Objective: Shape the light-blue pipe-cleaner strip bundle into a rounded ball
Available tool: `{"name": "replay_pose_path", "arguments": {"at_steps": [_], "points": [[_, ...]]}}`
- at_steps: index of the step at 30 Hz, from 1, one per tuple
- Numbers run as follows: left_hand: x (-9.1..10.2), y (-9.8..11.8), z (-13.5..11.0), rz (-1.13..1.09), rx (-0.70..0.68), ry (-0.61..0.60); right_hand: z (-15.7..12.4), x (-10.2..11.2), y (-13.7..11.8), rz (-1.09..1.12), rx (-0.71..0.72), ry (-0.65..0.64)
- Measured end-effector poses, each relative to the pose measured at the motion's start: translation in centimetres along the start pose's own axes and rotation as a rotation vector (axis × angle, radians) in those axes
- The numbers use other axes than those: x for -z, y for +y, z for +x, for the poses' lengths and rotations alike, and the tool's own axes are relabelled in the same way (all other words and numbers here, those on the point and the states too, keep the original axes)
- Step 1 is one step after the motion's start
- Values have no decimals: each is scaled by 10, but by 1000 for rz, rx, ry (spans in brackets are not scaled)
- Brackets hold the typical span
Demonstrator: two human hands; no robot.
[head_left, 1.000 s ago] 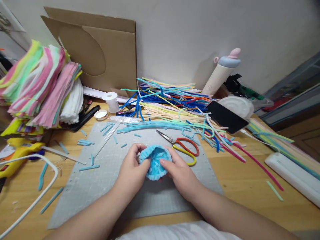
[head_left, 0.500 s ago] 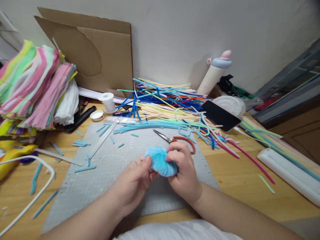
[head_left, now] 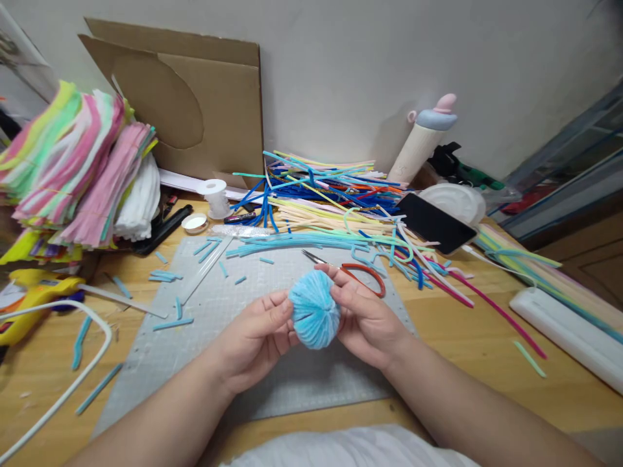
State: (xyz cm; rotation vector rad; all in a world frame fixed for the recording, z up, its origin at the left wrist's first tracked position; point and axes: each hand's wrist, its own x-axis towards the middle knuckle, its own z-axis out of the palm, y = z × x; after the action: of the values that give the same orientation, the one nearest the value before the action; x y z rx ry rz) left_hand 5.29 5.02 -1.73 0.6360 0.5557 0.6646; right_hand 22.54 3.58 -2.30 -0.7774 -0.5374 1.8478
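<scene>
A light blue fuzzy dome made of pipe cleaners (head_left: 314,309) is held between both hands above a grey cutting mat (head_left: 204,344), its rounded ribbed side towards me. My left hand (head_left: 257,337) pinches its left edge with thumb and fingertips. My right hand (head_left: 365,314) cups its right side with the fingers curled round it. Red-handled scissors (head_left: 357,275) lie on the mat just behind my right hand, partly hidden by it.
Loose pipe cleaners in many colours (head_left: 331,201) are heaped at the back. Stacked pink, green and white bundles (head_left: 82,168) and a yellow glue gun (head_left: 34,298) sit left. A phone (head_left: 435,224), a bottle (head_left: 423,139) and cardboard (head_left: 195,104) stand behind.
The blue piece has been turned over: its hollow side faced up a second ago, and now its closed rounded side faces me. Both hands shifted their hold and lifted it slightly.
</scene>
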Motion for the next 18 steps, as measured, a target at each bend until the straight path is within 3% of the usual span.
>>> {"name": "replay_pose_path", "arguments": {"at_steps": [5, 11, 18], "points": [[2, 2, -3, -27, 88, -45, 0, 3, 0, -16, -156, -272], [1, 8, -7, -35, 90, 70, 1, 2, 1, -8, -148, -236], [1, 9, -7, -8, 192, 19, -1, 3, 1, -80, -122, -201]]}}
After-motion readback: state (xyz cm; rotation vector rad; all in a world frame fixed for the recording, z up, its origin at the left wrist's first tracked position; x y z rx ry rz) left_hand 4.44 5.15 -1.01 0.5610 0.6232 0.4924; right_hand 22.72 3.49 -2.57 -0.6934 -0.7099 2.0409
